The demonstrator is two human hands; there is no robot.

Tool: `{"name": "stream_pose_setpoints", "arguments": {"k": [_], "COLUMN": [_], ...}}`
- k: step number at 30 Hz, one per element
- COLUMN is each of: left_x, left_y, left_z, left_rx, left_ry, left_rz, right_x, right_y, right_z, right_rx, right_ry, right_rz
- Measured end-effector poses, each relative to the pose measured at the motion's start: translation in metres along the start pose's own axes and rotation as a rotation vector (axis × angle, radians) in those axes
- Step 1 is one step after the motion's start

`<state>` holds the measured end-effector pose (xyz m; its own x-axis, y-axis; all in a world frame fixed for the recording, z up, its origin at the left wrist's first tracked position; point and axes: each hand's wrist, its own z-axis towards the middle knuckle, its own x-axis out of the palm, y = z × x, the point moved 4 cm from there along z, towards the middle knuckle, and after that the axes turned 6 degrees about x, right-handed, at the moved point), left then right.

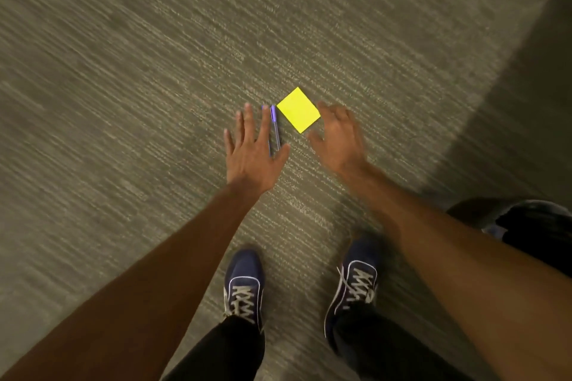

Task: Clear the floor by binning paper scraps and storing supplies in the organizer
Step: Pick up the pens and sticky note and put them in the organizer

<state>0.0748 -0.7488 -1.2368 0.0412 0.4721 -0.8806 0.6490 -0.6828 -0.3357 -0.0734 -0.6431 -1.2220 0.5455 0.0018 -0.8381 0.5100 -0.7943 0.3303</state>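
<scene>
Down on the carpeted floor (123,102), a yellow sticky pad (298,110) lay just beside two purple pens (275,125) — left hand (250,158) spread flat over them, right hand (339,136) blurred, fingers loosely apart — both empty.

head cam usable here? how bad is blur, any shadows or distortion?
Head view: carpet streaks with motion blur, worst toward the edges; right hand smeared, left hand sharper. Yellow sticky-note pad and purple pens stay legible, no glare. Dark shadow covers the upper-right corner. Wide-angle stretch enlarges the forearms at the bottom.
</scene>
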Motion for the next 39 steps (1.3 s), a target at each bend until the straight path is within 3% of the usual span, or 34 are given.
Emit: {"name": "stream_pose_setpoints", "arguments": {"k": [5,8,14,25,36,39], "left_x": [0.064,0.083,0.099,0.111,0.113,0.108], "left_y": [0.027,0.036,0.037,0.036,0.026,0.023], "left_z": [0.048,0.068,0.086,0.104,0.104,0.101], "left_rx": [0.002,-0.097,-0.278,-0.421,-0.287,-0.266], "left_ry": [0.086,0.093,0.025,0.107,0.303,0.35], "left_rz": [0.034,-0.008,-0.123,-0.148,0.069,0.029], "right_x": [0.057,0.076,0.091,0.103,0.104,0.094], "right_y": [-0.024,-0.031,-0.032,-0.04,-0.053,-0.053], "right_z": [0.058,0.082,0.106,0.127,0.116,0.104], "right_rx": [0.02,0.058,0.131,0.334,0.412,0.423], "right_ry": [-0.008,-0.02,-0.047,0.064,0.083,0.087], "right_rz": [-0.028,-0.018,0.036,0.266,0.756,0.83]}}
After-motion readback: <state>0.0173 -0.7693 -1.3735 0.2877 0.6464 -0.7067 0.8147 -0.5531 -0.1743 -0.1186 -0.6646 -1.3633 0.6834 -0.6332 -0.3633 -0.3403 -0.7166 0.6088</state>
